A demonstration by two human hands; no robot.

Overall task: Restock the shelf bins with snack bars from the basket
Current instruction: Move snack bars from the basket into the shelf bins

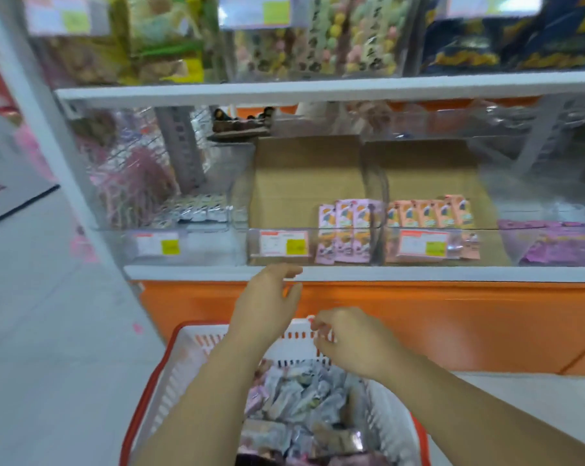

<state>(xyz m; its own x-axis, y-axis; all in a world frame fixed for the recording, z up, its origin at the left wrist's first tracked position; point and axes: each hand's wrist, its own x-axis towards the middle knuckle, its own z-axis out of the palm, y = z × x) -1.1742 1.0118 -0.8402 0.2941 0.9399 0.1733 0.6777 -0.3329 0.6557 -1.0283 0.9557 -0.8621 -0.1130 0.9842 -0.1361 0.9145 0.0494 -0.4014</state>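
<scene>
Both bare forearms reach forward; left hand (267,297) loosely open, right hand (348,341) with fingers curled, empty.

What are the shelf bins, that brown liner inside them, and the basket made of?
The bins look like clear glossy plastic, perhaps acrylic: the packets show through the front and it reflects light. The liner seems to be plain matte cardboard, brown with fold lines. The basket looks like moulded plastic, white with slotted walls and an orange-red rim.
</scene>
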